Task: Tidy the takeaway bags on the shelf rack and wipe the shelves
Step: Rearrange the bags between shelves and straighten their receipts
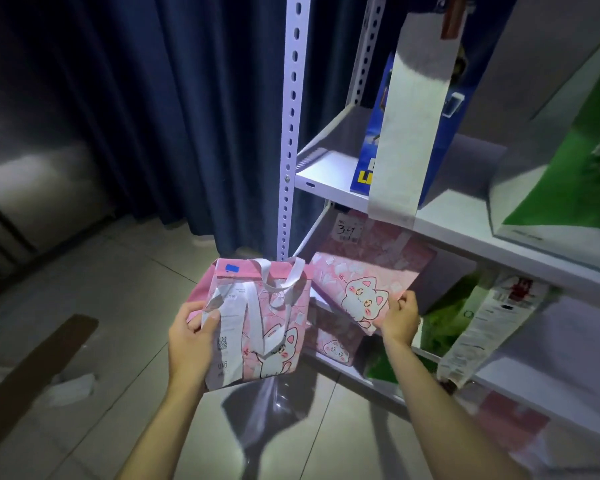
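Two pink bags are in our grip, left hand (191, 337) clutching one bag (257, 323), right hand (400, 317) pinching another (357, 289); both look light, floppy, best held by edges.

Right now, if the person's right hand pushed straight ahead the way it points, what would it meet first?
Probably the pink cat bag the right hand already pinches; behind that, seemingly the grey box, though depth is unclear.

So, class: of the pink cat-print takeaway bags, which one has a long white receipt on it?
The pink cat-print bag with white handles in the left hand, off the shelf.
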{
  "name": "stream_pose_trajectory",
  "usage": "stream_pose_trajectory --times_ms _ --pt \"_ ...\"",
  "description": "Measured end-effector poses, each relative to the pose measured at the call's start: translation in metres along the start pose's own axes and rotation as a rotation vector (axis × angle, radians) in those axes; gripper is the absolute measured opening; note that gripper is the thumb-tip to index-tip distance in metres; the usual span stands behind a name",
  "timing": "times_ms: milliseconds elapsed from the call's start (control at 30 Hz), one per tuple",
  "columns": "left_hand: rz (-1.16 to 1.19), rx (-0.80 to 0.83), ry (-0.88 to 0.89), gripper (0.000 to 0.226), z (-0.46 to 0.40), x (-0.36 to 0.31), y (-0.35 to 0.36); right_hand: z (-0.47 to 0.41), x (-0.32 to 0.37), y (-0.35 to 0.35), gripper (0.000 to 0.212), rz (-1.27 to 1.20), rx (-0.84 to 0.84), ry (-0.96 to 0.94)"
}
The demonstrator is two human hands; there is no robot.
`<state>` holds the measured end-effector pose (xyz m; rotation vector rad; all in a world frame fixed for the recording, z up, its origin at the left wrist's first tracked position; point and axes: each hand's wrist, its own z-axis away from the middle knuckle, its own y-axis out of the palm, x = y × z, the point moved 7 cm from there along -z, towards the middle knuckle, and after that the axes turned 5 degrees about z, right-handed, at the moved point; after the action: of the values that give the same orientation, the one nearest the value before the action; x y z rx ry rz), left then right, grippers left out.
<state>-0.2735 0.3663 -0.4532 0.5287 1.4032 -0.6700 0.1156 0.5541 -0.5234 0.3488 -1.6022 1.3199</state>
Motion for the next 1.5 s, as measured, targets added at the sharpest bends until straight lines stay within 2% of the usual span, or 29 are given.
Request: stream_pose_trajectory --times_ms 133,300,633,1000,1167,1267,1367,1500 --pt "-0.066 -0.073 -0.026 0.021 0.003 -0.018 -0.029 0.042 0.008 -0.022 0.012 -0.017 0.027 0.064" --pt "-0.116 -0.085 -0.039 0.008 0.018 -0.028 -0.055 0.096 0.007 -0.059 0.016 -0.016 0.097 0.089" --pt "-0.135 0.005 -0.013 0.013 0.099 -0.065 -0.05 0.163 -0.033 -0.179 0.015 0.128 -0.034 0.036" --pt "-0.108 0.075 0.131 0.006 0.239 -0.129 0.002 0.207 -0.07 -0.412 0.033 0.044 -0.307 -0.023" --pt "-0.12 0.187 0.204 0.013 0.288 -0.163 0.034 0.198 -0.059 -0.501 0.029 0.017 -0.389 -0.065" --pt "-0.111 0.251 0.217 0.016 0.305 -0.177 0.056 0.183 -0.052 -0.535 0.024 -0.021 -0.448 -0.054" --pt "-0.121 0.302 0.227 0.009 0.308 -0.187 0.081 0.162 -0.042 -0.552 0.02 -0.064 -0.467 -0.048" --pt "-0.167 0.376 0.243 0.007 0.301 -0.192 0.124 0.127 -0.028 -0.567 0.024 -0.089 -0.494 -0.066"
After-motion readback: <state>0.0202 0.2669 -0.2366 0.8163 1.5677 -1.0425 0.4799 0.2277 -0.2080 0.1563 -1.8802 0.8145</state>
